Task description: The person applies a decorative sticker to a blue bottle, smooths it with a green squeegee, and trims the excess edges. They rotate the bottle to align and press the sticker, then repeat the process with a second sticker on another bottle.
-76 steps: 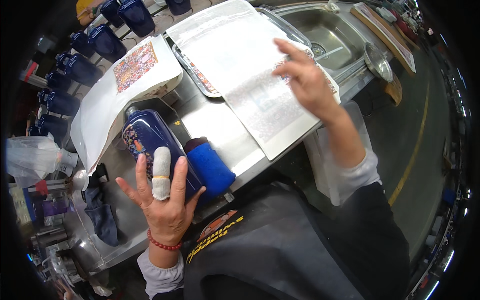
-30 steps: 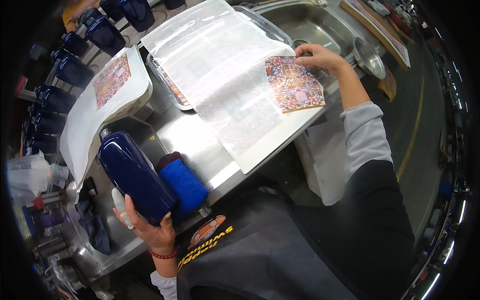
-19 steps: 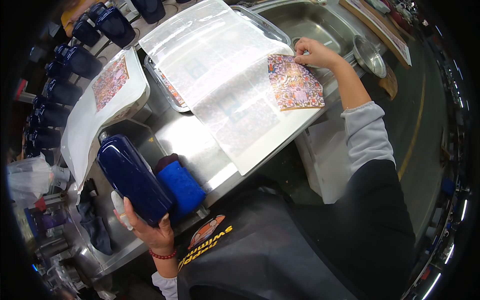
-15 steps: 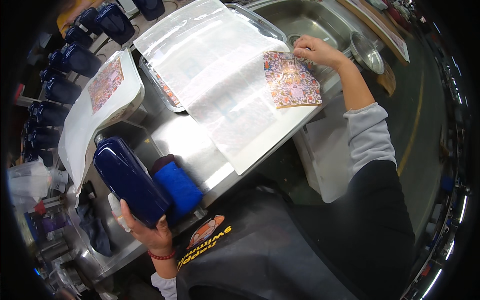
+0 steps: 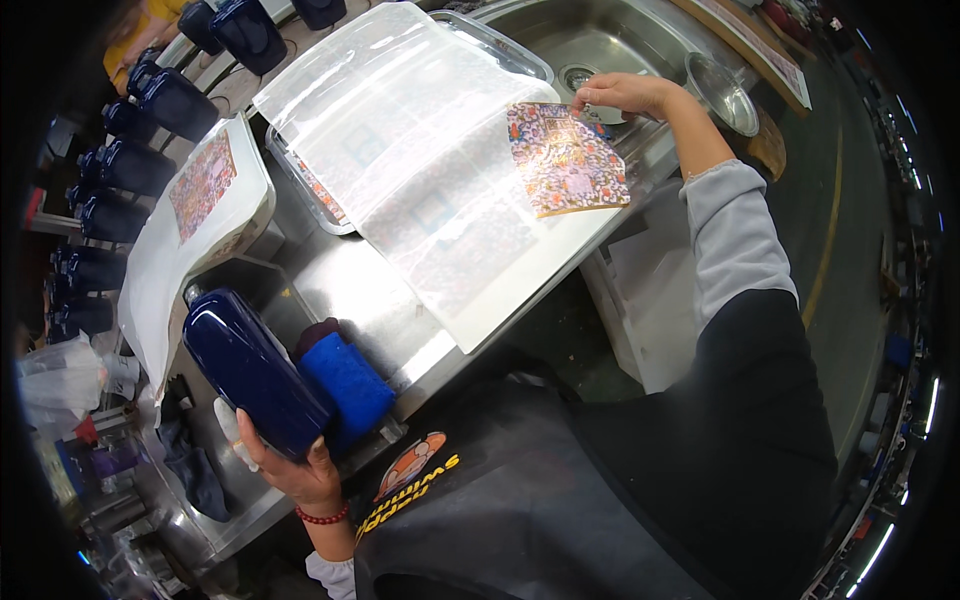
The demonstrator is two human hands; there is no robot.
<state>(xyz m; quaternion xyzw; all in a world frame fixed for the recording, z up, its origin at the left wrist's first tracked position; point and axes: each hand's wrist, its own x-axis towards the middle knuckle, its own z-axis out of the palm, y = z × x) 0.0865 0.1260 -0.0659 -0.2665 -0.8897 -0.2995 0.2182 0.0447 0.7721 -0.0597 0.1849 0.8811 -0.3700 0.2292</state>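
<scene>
My left hand (image 5: 300, 478) is wrapped around the bottom end of a glossy dark blue bottle (image 5: 252, 365). The bottle lies tilted, with its narrow neck pointing up and left. White coverings are on some of that hand's fingers. At the sink's edge, my right hand (image 5: 628, 95) pinches the upper right corner of a colourful flower-patterned decal sheet (image 5: 568, 175). The decal rests on a white board (image 5: 480, 310), partly covered by a translucent sheet (image 5: 400, 150). Beside the bottle sit a bright blue cloth (image 5: 345, 385) and a dark maroon one (image 5: 318, 335).
A metal sink (image 5: 600, 45) with a steel bowl (image 5: 722, 95) lies at the far right. Several dark blue bottles (image 5: 175, 105) stand at the far left. Another patterned sheet (image 5: 205, 185) lies on white paper. A person in yellow (image 5: 130, 40) is at the upper left.
The whole view has shifted slightly. My left hand still holds the bottle, and my right hand stays at the decal's corner, its fingers a little more extended.
</scene>
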